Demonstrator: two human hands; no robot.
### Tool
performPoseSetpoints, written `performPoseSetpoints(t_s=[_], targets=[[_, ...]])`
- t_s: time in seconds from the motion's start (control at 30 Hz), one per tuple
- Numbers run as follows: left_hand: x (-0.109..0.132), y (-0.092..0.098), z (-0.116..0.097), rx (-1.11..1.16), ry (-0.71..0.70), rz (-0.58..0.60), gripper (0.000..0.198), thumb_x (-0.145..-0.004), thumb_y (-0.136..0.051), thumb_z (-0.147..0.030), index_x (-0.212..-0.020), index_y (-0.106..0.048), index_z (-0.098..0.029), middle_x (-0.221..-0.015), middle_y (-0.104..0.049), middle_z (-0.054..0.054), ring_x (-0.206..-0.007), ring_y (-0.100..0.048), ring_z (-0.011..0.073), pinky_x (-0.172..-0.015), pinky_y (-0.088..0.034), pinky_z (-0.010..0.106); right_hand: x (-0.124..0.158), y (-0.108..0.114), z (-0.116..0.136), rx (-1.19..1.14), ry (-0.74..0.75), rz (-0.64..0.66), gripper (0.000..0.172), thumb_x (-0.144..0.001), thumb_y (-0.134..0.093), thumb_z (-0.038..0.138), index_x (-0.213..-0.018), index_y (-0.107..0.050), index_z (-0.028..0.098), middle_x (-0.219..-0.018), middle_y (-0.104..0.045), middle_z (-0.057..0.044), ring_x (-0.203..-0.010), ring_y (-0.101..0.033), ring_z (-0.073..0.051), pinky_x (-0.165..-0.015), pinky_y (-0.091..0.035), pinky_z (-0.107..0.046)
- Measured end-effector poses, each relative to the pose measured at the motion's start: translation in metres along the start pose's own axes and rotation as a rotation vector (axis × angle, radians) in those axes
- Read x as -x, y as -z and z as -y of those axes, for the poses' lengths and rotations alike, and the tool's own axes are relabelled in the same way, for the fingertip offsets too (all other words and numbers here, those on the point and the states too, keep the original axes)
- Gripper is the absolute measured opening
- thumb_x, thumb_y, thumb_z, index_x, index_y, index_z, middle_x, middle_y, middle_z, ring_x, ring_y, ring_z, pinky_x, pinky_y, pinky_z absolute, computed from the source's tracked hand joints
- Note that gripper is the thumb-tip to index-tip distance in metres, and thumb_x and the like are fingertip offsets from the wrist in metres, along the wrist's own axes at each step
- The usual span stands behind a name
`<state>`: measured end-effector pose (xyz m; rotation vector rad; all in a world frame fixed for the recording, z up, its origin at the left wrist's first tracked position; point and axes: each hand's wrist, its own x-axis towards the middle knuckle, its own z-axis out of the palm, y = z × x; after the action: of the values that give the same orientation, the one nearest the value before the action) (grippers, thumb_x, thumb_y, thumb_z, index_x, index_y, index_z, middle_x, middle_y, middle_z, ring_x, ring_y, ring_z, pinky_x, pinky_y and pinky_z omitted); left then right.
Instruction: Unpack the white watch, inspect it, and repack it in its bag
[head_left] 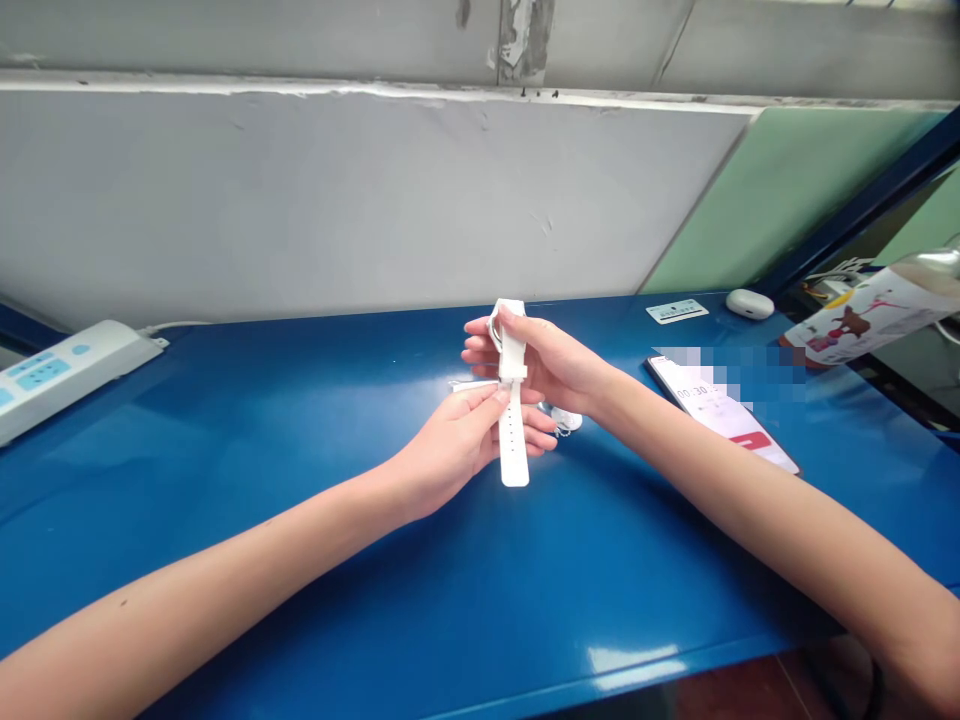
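Above the middle of the blue table (300, 560) I hold a white wristwatch strap (514, 440) upright between both hands. My right hand (544, 360) grips its upper part, where the strap curls round near the watch body, with thumb and fingers closed on it. My left hand (469, 440) sits just below, thumb and forefinger pinched at the strap's middle near a thin white piece that sticks out to the left. The lower end of the strap, with its row of holes, hangs free. A small white object (568, 419) lies on the table behind my hands.
A phone (724, 410) with a lit screen lies to the right, a white card (676, 311) and a white earbud case (750, 303) behind it. A white control box (56, 375) sits at the far left. A printed package (870, 315) is at the right edge. A grey wall rises behind.
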<state>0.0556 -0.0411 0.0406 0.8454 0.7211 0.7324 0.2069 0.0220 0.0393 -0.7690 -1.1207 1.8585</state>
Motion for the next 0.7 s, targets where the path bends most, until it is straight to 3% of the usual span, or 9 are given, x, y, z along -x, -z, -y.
performPoseSetpoints(t_s=[0.1, 0.2, 0.33, 0.4, 0.57, 0.7], targets=[[-0.0008, 0.0027, 0.0020, -0.051, -0.027, -0.024, 0.025, -0.100, -0.057, -0.029, -0.089, -0.070, -0.011, -0.087, -0.072, 0.009, -0.078, -0.070, 0.0183, -0.080, -0.056, 0.033, 0.0026, -0.0001, 0.0000, 0.030, -0.056, 0.153, 0.030, -0.091, -0.068, 0.045, -0.110, -0.073, 0.022, -0.111, -0.078, -0.006, -0.097, -0.074, -0.020, -0.081, -0.062, -0.032], [-0.0012, 0.0043, 0.0038, -0.079, -0.039, -0.039, 0.025, -0.100, -0.057, -0.028, -0.085, -0.068, -0.012, -0.084, -0.071, 0.007, -0.076, -0.069, 0.0167, -0.077, -0.057, 0.031, 0.0030, 0.0002, -0.0004, 0.026, -0.080, 0.195, 0.030, -0.093, -0.065, 0.041, -0.116, -0.071, 0.023, -0.118, -0.076, -0.007, -0.093, -0.075, -0.020, -0.071, -0.063, -0.031], [-0.0007, 0.0036, 0.0036, -0.095, -0.002, -0.029, 0.023, -0.100, -0.059, -0.029, -0.091, -0.069, -0.011, -0.089, -0.073, 0.009, -0.079, -0.072, 0.0180, -0.081, -0.058, 0.033, 0.0022, -0.0014, 0.0004, -0.028, -0.012, 0.134, 0.026, -0.097, -0.061, 0.037, -0.112, -0.072, 0.018, -0.116, -0.077, -0.010, -0.114, -0.070, -0.021, -0.101, -0.055, -0.037], [-0.0006, 0.0028, 0.0030, -0.096, 0.020, -0.025, 0.022, -0.099, -0.061, -0.029, -0.094, -0.071, -0.010, -0.092, -0.075, 0.011, -0.081, -0.073, 0.0199, -0.082, -0.059, 0.035, 0.0029, -0.0029, 0.0016, -0.027, 0.018, 0.106, 0.025, -0.096, -0.062, 0.036, -0.109, -0.073, 0.017, -0.113, -0.078, -0.010, -0.116, -0.069, -0.021, -0.109, -0.050, -0.039], [-0.0015, 0.0034, 0.0030, -0.093, 0.034, 0.024, 0.026, -0.097, -0.065, -0.032, -0.095, -0.073, -0.008, -0.097, -0.077, 0.016, -0.091, -0.076, 0.0263, -0.086, -0.059, 0.038, 0.0058, -0.0028, 0.0044, -0.040, -0.002, 0.166, 0.023, -0.095, -0.065, 0.030, -0.113, -0.073, 0.018, -0.109, -0.079, -0.007, -0.112, -0.071, -0.020, -0.109, -0.050, -0.037], [-0.0020, 0.0048, 0.0036, -0.089, 0.022, 0.032, 0.024, -0.098, -0.063, -0.030, -0.098, -0.072, -0.007, -0.098, -0.077, 0.016, -0.093, -0.076, 0.0262, -0.086, -0.060, 0.037, 0.0047, 0.0013, 0.0040, -0.066, 0.009, 0.210, 0.022, -0.097, -0.061, 0.025, -0.115, -0.072, 0.018, -0.114, -0.078, -0.007, -0.110, -0.071, -0.019, -0.105, -0.053, -0.034]])
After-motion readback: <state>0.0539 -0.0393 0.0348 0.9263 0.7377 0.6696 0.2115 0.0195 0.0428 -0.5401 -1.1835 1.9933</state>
